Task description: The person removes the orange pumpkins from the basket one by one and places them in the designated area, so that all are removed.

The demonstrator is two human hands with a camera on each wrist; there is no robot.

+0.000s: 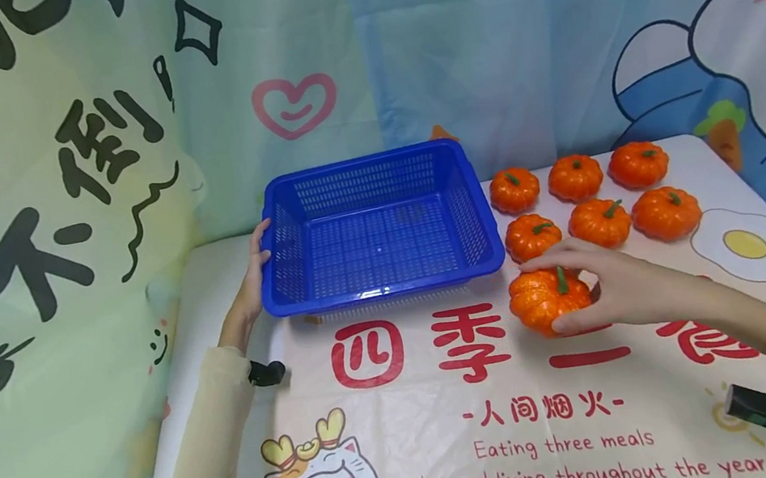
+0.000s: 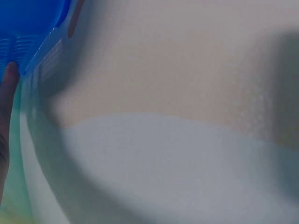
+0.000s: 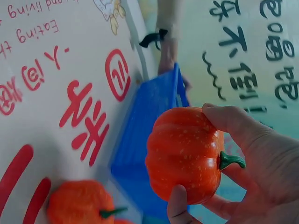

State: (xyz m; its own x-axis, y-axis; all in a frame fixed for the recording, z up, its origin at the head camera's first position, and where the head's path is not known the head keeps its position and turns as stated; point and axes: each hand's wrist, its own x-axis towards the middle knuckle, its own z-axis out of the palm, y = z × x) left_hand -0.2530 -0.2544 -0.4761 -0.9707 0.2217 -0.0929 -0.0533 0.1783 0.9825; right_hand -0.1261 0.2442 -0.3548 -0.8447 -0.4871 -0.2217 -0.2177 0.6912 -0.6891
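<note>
My right hand point(image 1: 603, 286) grips a small orange pumpkin point(image 1: 542, 300) with a green stem, fingers and thumb on either side. Its ribbed, speckled skin shows up close in the right wrist view, the pumpkin point(image 3: 182, 154) held in front of the palm. To the left stands a blue plastic basket point(image 1: 383, 294) with lattice walls, nothing inside it. My left hand point(image 1: 256, 277) holds the basket at its left side; only part of that hand point(image 2: 7, 102) appears in the left wrist view. Behind the right hand, several more pumpkins point(image 1: 599, 223) sit in two rows.
A printed cloth point(image 1: 525, 464) with red lettering covers the table. Cartoon-printed curtains point(image 1: 475, 54) hang behind and at the left. A fried-egg print point(image 1: 751, 244) marks the table's right side. In the right wrist view, another pumpkin point(image 3: 79, 203) lies close to the held one.
</note>
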